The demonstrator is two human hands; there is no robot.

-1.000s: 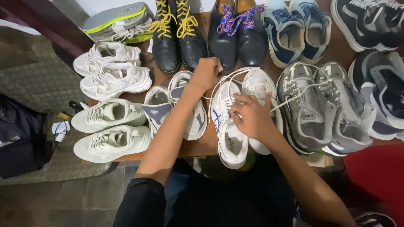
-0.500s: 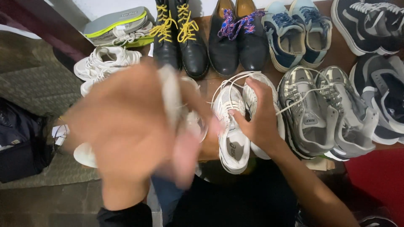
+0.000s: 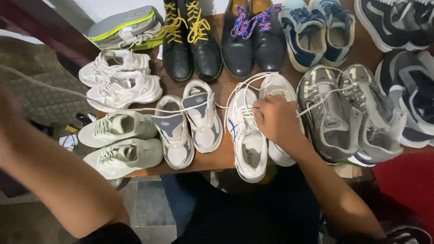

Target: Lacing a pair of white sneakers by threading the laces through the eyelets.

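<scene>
Right hand on white sneaker, lace stretched left.
Right hand (image 3: 275,121) curled, grip pinching white lace (image 3: 135,110) atop white sneaker (image 3: 246,135); left hand's grip blurred, can't tell.

You had two black boots (image 3: 190,45), two black dress shoes (image 3: 253,45), four white chunky sneakers (image 3: 122,90), two grey-white sneakers (image 3: 187,122), and two silver runners (image 3: 348,113).

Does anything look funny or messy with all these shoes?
Yes. A long white lace runs out sideways from the white sneaker under the right hand, stretched across the grey sneakers. One sneaker at the back lies on its side, sole showing.
</scene>
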